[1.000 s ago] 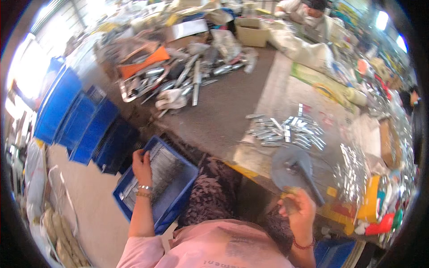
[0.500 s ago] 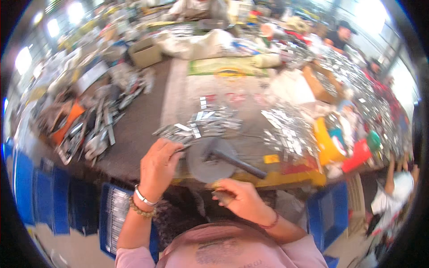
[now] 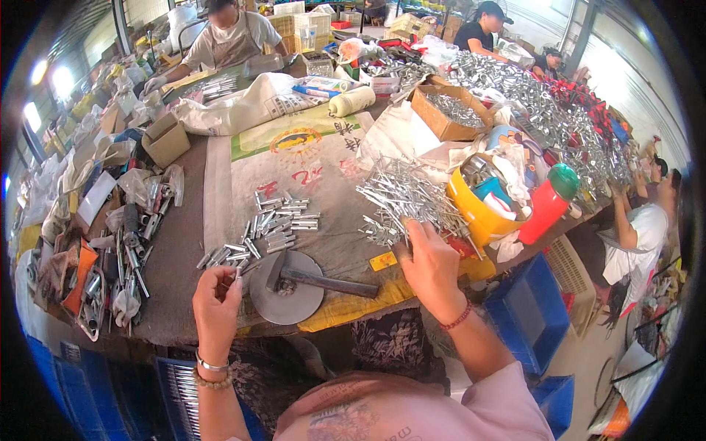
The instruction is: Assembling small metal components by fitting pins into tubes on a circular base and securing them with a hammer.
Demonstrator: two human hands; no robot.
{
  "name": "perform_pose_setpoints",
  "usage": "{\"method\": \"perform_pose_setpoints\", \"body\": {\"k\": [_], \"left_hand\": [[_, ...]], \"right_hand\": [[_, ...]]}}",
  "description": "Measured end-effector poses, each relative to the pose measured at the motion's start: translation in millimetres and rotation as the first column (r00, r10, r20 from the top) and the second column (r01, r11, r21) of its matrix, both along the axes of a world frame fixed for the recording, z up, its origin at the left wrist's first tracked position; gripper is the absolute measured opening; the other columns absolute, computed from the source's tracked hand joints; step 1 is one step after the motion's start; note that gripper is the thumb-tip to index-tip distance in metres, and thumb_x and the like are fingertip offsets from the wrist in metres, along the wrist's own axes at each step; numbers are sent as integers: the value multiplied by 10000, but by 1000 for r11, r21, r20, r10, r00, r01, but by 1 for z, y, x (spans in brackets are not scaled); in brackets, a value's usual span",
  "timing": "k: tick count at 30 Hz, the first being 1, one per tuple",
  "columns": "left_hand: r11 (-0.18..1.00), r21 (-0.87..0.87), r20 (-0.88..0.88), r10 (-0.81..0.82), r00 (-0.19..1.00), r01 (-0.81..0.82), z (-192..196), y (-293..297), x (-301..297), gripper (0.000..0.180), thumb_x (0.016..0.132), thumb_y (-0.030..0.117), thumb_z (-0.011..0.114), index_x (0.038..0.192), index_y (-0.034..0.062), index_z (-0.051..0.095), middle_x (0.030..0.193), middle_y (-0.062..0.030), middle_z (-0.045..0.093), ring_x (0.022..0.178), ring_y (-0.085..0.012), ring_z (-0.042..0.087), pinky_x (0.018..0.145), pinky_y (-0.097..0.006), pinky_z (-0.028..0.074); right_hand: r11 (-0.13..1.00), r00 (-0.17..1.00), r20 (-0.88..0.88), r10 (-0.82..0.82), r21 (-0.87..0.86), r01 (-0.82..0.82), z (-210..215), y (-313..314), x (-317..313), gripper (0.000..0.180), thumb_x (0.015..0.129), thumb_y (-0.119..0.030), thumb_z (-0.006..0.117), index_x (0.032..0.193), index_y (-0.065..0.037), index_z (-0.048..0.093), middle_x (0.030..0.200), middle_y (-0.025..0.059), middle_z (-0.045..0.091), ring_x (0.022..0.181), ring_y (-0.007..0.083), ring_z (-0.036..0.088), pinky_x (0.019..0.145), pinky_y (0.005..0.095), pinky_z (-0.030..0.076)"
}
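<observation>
My left hand (image 3: 215, 300) is closed in a pinch on a small metal cylinder (image 3: 238, 272) standing up from its fingertips. Beside it, more short silver cylinders (image 3: 283, 220) lie loosely on the flattened sack. A hammer (image 3: 323, 281) with a dark handle rests across a round grey metal disc (image 3: 300, 312) at the table's near edge. My right hand (image 3: 434, 268) reaches to the near side of a heap of thin metal rods (image 3: 408, 192). Its thumb and forefinger look apart at the rods, with no held piece visible; the other fingers are partly hidden.
A yellow container (image 3: 474, 213) and a red bottle with a green cap (image 3: 544, 206) stand right of the rods. Mixed tools (image 3: 129, 250) heap at the left. Blue bins (image 3: 531, 312) sit below the table. Co-workers are across the table and at the right.
My right hand has moved from the disc's near edge, where it held a metal piece, out to the rod heap. My left hand stays beside the disc. The view has shifted and sharpened.
</observation>
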State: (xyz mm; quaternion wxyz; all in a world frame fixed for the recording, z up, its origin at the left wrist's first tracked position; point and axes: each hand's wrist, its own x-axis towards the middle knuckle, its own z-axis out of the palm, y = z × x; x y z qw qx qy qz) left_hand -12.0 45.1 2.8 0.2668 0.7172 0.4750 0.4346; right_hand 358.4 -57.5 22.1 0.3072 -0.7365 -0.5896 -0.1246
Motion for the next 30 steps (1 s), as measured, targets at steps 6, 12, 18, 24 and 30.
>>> {"method": "perform_pose_setpoints", "body": {"k": [6, 12, 18, 24, 30], "left_hand": [[865, -469, 392, 24, 920, 177, 26, -36, 18, 300, 1041, 11, 706, 1335, 53, 668, 985, -13, 705, 805, -101, 739, 619, -217, 589], [917, -359, 244, -86, 966, 172, 11, -56, 15, 192, 976, 16, 787, 1161, 59, 760, 1062, -41, 771, 873, -106, 712, 793, -254, 578], [972, -9, -90, -234, 968, 234, 20, -51, 11, 238, 937, 2, 809, 1175, 12, 803, 1066, -97, 744, 958, -218, 715, 855, -328, 560], [989, 44, -244, -124, 962, 139, 25, -57, 13, 189, 919, 50, 856, 1106, 38, 831, 1037, -115, 737, 931, -297, 722, 807, -377, 571], [985, 96, -250, -116, 961, 143, 24, -52, 14, 192, 890, 65, 883, 1076, 46, 838, 1011, -111, 728, 910, -299, 723, 784, -380, 569]], "right_hand": [[995, 998, 23, -61, -80, 62, -17, 5, 12, 427, 916, -46, 743, 1324, -110, 634, 1111, 163, 710, 938, 424, 750, 775, 528, 605], [991, 966, -222, 133, 18, -133, 4, -7, -14, 370, 885, 49, 725, 1233, -72, 702, 1076, 151, 714, 947, 406, 742, 786, 512, 590], [746, 743, -178, 645, -63, -663, 22, -7, -78, 308, 838, 18, 756, 1129, -82, 745, 1019, 102, 665, 893, 336, 734, 741, 441, 597], [713, 718, -18, 695, -107, -693, 15, 7, -99, 183, 827, -24, 751, 994, -79, 698, 971, 85, 603, 887, 283, 724, 736, 415, 607], [692, 691, 59, 721, -135, -710, 17, 14, -100, 135, 846, -55, 742, 966, -77, 683, 966, 82, 599, 880, 270, 720, 731, 407, 608]]}}
